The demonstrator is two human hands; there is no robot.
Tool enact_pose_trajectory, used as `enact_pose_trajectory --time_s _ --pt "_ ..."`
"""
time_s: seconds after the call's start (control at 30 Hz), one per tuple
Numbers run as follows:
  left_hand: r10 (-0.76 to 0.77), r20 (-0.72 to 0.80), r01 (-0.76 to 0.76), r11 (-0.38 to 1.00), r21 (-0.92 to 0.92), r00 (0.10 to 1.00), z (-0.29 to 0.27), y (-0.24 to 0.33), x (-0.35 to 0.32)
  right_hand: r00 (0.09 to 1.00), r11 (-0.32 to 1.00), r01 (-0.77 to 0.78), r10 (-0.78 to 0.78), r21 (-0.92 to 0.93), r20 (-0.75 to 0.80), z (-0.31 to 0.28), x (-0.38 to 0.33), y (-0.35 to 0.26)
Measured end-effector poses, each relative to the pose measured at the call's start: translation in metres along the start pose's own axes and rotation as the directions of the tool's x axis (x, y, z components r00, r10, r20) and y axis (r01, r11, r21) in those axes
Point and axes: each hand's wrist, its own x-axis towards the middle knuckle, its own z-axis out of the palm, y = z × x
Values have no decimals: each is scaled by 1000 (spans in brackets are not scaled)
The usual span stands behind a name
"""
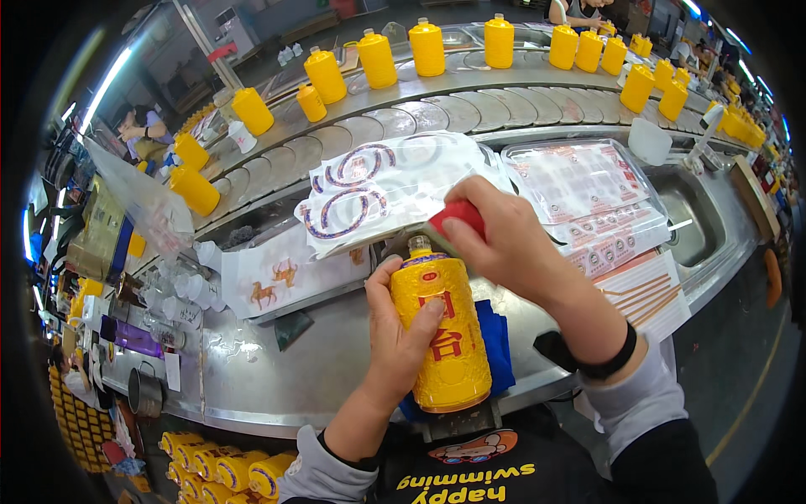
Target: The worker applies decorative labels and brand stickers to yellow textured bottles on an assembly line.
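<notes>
Left hand (398,332) clasps the yellow bottle (452,340) by the near edge of the desk (243,370); right hand (514,242) pinches a red block (459,221); a slack left grip could let the bottle slip.

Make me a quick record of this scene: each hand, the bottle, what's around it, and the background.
Left hand: grips the yellow bottle
Right hand: holds a red object near the bottle's neck
Bottle: textured, red marks on front
Beside bottle: blue cloth
Beyond: white sheet with orange horse shapes
Background: more yellow bottles along a conveyor
</notes>
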Motion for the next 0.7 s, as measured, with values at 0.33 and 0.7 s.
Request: enact_pose_trajectory --time_s 0.33,0.7 --pt "-1 12 1 1000 0 1000 0 -3 0 954 944 -181 236 275 -186 26 -43 10" --pt "498 344 -576 447 684 796 -16 16 -39 944 905 -208 286 370 -167 28 -68 -14"
